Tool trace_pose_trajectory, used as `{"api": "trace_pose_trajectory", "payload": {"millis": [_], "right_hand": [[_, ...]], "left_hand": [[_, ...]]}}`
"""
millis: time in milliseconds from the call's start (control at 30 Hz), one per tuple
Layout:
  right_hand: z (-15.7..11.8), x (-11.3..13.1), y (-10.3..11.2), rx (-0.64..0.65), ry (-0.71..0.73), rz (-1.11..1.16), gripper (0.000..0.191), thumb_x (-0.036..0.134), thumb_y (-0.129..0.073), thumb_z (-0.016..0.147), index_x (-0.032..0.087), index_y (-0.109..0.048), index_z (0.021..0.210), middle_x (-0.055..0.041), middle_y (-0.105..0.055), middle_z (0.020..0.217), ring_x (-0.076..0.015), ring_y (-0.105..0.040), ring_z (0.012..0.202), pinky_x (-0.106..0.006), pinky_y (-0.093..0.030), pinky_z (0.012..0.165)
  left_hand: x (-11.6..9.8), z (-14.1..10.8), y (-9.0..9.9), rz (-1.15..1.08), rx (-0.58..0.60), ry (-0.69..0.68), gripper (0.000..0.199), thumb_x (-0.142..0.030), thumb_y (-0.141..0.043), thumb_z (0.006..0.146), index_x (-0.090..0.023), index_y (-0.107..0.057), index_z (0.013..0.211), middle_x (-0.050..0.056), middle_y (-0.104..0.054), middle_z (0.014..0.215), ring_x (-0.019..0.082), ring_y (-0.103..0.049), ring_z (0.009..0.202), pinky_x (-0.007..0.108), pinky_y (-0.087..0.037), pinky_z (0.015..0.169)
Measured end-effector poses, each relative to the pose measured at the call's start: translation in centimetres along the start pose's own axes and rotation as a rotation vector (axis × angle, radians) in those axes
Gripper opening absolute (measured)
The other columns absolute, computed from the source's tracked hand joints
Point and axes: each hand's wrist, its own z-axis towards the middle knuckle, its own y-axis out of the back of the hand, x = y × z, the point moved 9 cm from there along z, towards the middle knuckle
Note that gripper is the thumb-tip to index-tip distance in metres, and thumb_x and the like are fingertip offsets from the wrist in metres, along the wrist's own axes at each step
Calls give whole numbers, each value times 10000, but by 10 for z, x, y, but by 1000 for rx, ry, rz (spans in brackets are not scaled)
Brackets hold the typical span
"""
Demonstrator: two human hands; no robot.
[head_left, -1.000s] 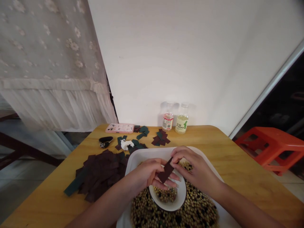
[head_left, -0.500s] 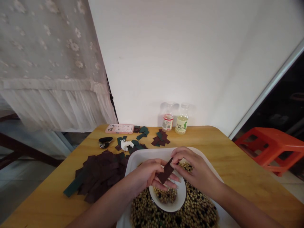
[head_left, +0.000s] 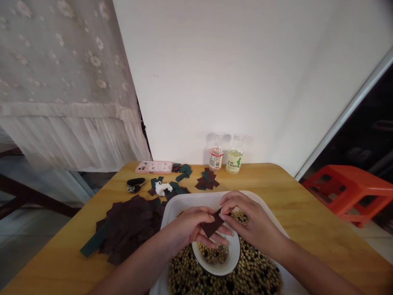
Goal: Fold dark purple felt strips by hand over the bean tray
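Thin dark strip, matte and rectangular, sits pinched by the right hand against the half-curled left hand, above a glossy white bowl set among round beans in a white tray.

Left hand: palm turned inward, fingers slightly curled.
Right hand: back upward, fingers bent down, pinching.
Forearms: bare, angling inward from the lower corners.

Head-worn camera, facing forward and down across a wooden table, close above left hand and right hand, white wall beyond.
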Motion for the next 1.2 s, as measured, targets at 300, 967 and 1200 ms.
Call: {"api": "trace_pose_trajectory", "payload": {"millis": [300, 967, 1200], "right_hand": [[0, 2, -1, 21, 5, 1, 132, 94, -494, 773, 221, -521, 796, -24, -563, 881, -140, -574, 815, -280, -484, 708], [-2, 1, -3, 37, 6, 10, 129, 105, -504, 777, 225, -533, 816, -30, -571, 879, -155, -562, 835, -292, -466, 711], [0, 3, -2, 28, 17, -19, 129, 109, -502, 782, 228, -542, 808, -22, -584, 873, -148, -569, 837, -282, -476, 706]], "left_hand": [[0, 0, 1, 24, -43, 13, 194, -268, -535, 701, -129, -534, 836, 107, -691, 780, 186, -666, 679, 225, -481, 549], [-1, -1, 0, 44, -69, 39, 188, -283, -568, 633, -151, -499, 749, 87, -689, 725, 188, -661, 679, 224, -446, 533], [-1, 1, 0, 50, -67, 30, 183, -281, -564, 638, -150, -506, 751, 89, -691, 729, 185, -661, 679, 226, -449, 529]]}}
